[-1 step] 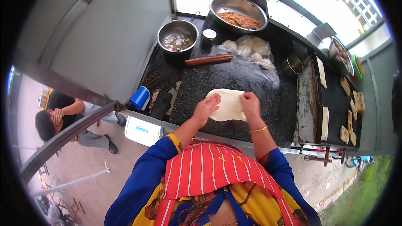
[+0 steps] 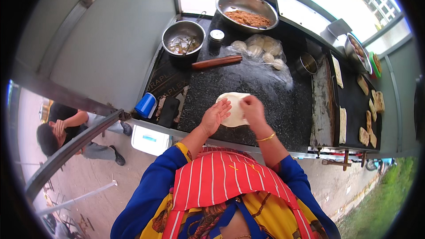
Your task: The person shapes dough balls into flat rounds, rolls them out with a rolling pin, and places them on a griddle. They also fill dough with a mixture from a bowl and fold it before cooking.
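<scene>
A thin, flattened piece of pale dough [image 2: 233, 114] lies on the dark speckled worktop in front of me. My left hand [image 2: 217, 114] rests at the dough's left edge, fingers stretched out and palm tilted toward the right. Over the right side of the dough is my right hand [image 2: 253, 113], its fingers curled and closed on the dough's edge. That hand hides part of the dough's right side. Beyond it, a brown wooden rolling pin [image 2: 217, 62] lies near several dough balls [image 2: 268, 46] under clear plastic.
A pan of oily liquid [image 2: 183, 31], a lidded jar [image 2: 217, 36] and a large bowl of reddish filling [image 2: 248, 17] stand at the back. A metal cup [image 2: 307, 64] sits beside the griddle [image 2: 353, 99] with flatbreads. At left are a blue cup [image 2: 146, 105] and a phone [image 2: 169, 111].
My right hand has moved left across the dough, and the dough's visible part has become narrower. My left hand stays at the left edge. The whole view has shifted slightly.
</scene>
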`<state>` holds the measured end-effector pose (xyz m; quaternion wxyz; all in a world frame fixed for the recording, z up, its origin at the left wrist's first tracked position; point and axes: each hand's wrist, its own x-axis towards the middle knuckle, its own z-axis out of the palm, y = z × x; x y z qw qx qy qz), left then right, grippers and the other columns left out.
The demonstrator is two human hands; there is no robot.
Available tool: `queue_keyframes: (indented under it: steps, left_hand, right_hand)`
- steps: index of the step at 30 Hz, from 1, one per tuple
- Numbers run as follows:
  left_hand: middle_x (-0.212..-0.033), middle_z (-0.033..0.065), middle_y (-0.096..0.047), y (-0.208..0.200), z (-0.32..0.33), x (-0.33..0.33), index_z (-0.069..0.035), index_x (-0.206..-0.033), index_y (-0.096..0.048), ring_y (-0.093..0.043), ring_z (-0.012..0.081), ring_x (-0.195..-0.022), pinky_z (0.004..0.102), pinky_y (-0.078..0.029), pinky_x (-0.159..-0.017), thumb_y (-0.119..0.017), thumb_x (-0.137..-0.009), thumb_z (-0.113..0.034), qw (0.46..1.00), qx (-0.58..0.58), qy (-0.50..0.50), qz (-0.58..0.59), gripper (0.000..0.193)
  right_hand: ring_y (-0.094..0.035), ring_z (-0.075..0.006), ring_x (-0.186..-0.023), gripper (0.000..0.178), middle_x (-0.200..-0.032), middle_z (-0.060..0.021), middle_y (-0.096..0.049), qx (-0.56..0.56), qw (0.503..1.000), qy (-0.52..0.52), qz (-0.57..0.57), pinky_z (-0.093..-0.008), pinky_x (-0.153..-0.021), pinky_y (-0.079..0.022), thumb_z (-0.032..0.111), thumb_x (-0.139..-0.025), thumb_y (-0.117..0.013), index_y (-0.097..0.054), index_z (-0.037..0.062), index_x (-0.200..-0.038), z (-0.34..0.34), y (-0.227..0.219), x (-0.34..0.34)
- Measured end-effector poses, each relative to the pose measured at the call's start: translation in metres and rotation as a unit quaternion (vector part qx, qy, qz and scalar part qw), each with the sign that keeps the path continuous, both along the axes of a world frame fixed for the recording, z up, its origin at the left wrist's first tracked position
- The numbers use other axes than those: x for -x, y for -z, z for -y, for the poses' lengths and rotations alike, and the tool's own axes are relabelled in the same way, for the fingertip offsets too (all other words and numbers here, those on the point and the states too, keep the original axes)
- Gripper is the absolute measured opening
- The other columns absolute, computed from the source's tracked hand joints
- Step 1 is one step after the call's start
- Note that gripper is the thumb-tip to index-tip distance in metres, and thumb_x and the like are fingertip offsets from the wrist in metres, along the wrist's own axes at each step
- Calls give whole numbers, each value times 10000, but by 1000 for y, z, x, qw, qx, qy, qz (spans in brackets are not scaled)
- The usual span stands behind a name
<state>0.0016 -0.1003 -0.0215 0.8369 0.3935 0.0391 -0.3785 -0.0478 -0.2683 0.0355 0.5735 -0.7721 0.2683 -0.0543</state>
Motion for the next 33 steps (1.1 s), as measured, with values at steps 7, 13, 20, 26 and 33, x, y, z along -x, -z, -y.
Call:
queue_keyframes:
  steps: [7,13,20,26,33]
  left_hand:
    - [-1464,125,-466,-13,-24,5,-80,-1435,-425,-439,334,-1351,515,-350,-1128,-408,-955,-608,944,282,75,-155,714]
    - [-1552,124,-356,19,-33,-3,-89,-1510,-326,-335,357,-1423,522,-228,-1192,-257,-945,-694,985,133,106,-8,830]
    - [-1509,105,-403,9,-44,-3,-106,-1462,-389,-387,317,-1385,485,-281,-1165,-262,-980,-608,995,-2,72,-66,707]
    - [-1384,90,-454,-18,-27,-8,-123,-1327,-461,-437,300,-1293,455,-327,-1084,-339,-918,-520,992,-109,28,-58,583]
    - [-1239,73,-513,-42,3,-14,-144,-1170,-545,-496,280,-1186,419,-380,-989,-429,-846,-418,978,-203,52,15,440]
  right_hand:
    - [-709,-204,-878,272,-937,-162,-720,121,977,-161,69,-318,-781,-551,137,-860,-705,-693,4,-1097,-34,-71,11]
    - [-706,-253,-838,253,-911,-145,-729,173,979,102,46,-348,-752,-540,235,-881,-664,-714,27,-1016,160,-41,-17]
    - [-333,-418,-1399,500,-1500,-212,-396,378,914,66,-131,-456,-1142,-327,295,-978,-457,-474,32,-1403,361,0,-94]
    - [-502,-390,-1294,455,-1388,-183,-543,249,916,2,-315,-467,-1040,-444,176,-889,-524,-580,130,-1338,427,59,-146]
    - [-623,-341,-1159,280,-1237,-173,-651,314,877,-34,-361,-427,-937,-523,161,-876,-587,-726,82,-1106,445,86,-147]
